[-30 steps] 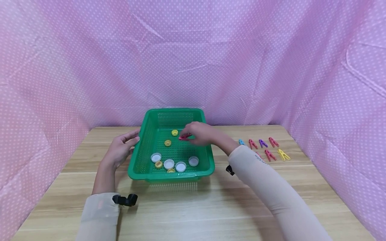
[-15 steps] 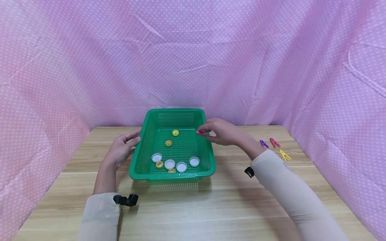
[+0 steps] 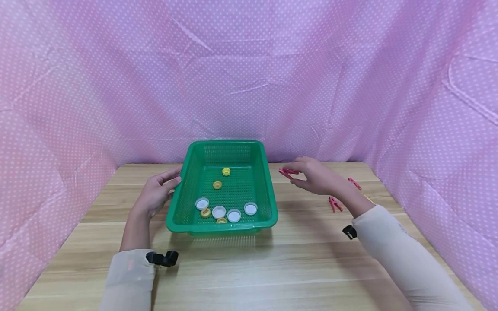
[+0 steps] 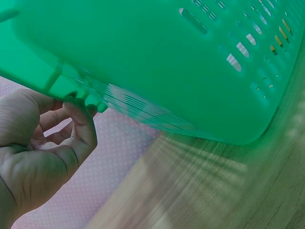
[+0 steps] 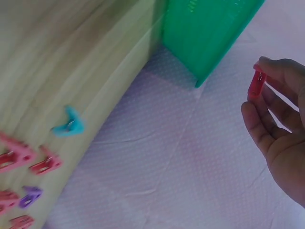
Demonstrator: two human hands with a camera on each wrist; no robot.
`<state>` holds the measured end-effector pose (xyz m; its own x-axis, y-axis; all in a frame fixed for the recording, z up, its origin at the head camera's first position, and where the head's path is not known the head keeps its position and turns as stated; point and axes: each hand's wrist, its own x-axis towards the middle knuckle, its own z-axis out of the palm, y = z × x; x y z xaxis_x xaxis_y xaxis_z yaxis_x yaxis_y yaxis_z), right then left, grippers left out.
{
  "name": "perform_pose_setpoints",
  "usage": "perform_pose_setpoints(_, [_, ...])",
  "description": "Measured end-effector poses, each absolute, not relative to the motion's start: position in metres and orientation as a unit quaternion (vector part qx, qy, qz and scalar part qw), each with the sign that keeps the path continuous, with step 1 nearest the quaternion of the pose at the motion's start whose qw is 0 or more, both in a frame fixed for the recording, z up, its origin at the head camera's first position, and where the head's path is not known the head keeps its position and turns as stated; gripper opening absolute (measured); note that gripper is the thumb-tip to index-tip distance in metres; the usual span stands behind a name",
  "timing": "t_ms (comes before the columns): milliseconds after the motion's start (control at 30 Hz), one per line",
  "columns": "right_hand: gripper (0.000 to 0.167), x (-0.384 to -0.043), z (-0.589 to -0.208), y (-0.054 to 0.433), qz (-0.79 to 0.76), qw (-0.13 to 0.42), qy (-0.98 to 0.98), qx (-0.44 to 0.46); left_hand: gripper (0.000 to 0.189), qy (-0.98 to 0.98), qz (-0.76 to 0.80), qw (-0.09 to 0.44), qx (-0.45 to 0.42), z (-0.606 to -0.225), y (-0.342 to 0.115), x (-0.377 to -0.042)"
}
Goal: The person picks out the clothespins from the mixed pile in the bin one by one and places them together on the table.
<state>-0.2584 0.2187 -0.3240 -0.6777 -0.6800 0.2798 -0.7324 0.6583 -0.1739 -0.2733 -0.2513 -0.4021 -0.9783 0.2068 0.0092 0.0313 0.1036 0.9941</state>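
A green plastic basket stands on the table, holding several white and yellow bottle caps. My left hand grips its left rim, and in the left wrist view the fingers curl at the rim's edge. To the right of the basket, above the table, my right hand pinches a red clothespin between thumb and fingers. In the right wrist view this clothespin shows side on, away from the basket wall.
Several clothespins lie on the table's right side: red ones, a blue one and a purple one. My right forearm hides part of them in the head view. A pink dotted curtain hangs behind the wooden table.
My right hand has moved right, out of the basket and past its right rim, with the red clothespin still pinched. The left hand and the basket have hardly moved.
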Motion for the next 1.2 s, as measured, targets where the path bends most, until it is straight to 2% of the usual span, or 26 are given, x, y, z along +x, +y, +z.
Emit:
perform_pose_setpoints(400, [0.038, -0.246, -0.352, 0.265, 0.156, 0.084, -0.928, 0.327, 0.057, 0.741, 0.664, 0.064, 0.076, -0.403, -0.251, -0.272])
perform_pose_setpoints(867, [0.031, -0.240, -0.393, 0.293, 0.151, 0.065, -0.948, 0.271, 0.056, 0.748, 0.657, 0.069, 0.070, -0.402, -0.251, -0.274])
perform_pose_setpoints(1200, [0.030, -0.236, -0.411, 0.296, 0.204, 0.010, -0.955, 0.215, 0.057, 0.743, 0.662, 0.071, 0.073, -0.402, -0.252, -0.275])
